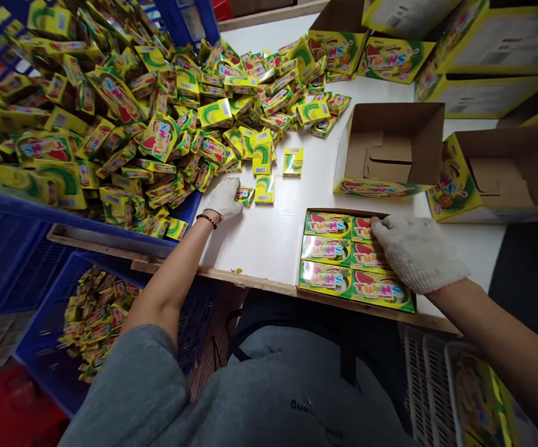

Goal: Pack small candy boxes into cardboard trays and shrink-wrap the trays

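Note:
My left hand (224,198), in a pale knitted glove, is at the edge of the heap of small boxes (157,136). Its fingers are curled and closed on a small yellow-green Twins box (245,196) at the thumb side. My gloved right hand (418,251) lies over the right side of a shallow open carton (358,211), gripping it near the far right corner. One bare fingertip rests on a Twins box in the far row; the other fingertips are hidden. Several Twins boxes (327,251) lie face up in rows inside the carton.
Loose boxes (264,189) lie between the heap and carton. Empty cartons (390,149) stand behind, with more stacked at the back right (497,49). The blue crate (110,226) tips onto the table at left. Another crate (36,347) sits below; the table's wooden edge (259,282) runs in front.

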{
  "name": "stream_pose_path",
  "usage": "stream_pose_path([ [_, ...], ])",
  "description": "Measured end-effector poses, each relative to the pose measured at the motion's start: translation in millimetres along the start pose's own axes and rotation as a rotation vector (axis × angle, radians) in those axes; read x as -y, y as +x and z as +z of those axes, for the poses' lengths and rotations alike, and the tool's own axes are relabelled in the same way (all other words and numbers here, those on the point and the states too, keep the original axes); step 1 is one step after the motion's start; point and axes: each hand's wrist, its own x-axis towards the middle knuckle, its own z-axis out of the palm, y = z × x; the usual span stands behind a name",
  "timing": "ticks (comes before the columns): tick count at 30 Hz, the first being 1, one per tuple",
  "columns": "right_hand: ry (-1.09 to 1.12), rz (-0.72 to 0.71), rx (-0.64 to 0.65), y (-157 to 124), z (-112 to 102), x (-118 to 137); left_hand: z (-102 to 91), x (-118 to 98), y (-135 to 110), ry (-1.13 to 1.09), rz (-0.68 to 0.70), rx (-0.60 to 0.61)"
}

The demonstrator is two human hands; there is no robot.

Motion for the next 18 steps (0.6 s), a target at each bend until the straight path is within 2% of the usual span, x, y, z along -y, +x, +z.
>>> stream_pose_path([
  [3,0.000,-0.005,0.079,-0.1,-2.9,1.0,-3.0,-5.5,-6.4,0.001,0.014,-0.016],
  [5,0.061,0.005,0.095,2.8,-3.3,-0.7,-6.2,-17.4,-15.8,-0.084,0.064,-0.095],
  [6,0.130,0.026,0.059,4.8,-3.6,-0.9,-8.1,-26.0,-22.4,-0.158,0.109,-0.147],
  [8,0.375,0.102,-0.100,9.6,-6.3,2.0,-12.3,-48.1,-39.2,-0.352,0.236,-0.228],
  [10,0.723,0.178,-0.271,15.1,-13.7,9.4,-16.6,-74.9,-59.6,-0.541,0.399,-0.233],
  [11,0.885,0.186,-0.312,17.7,-19.1,14.1,-18.3,-88.6,-70.1,-0.610,0.489,-0.209],
  [13,1.065,0.134,-0.282,21.3,-30.2,23.3,-20.3,-112.0,-88.7,-0.680,0.668,-0.132],
  [15,1.035,0.029,-0.170,20.5,-35.6,31.1,-18.9,-124.4,-98.3,-0.702,0.798,-0.056],
  [17,0.921,-0.026,-0.099,13.9,-29.9,37.8,-13.6,-123.0,-93.8,-0.732,0.795,-0.048],
  [18,0.881,-0.031,-0.102,8.9,-22.6,41.2,-9.8,-117.8,-86.1,-0.745,0.734,-0.077],
])
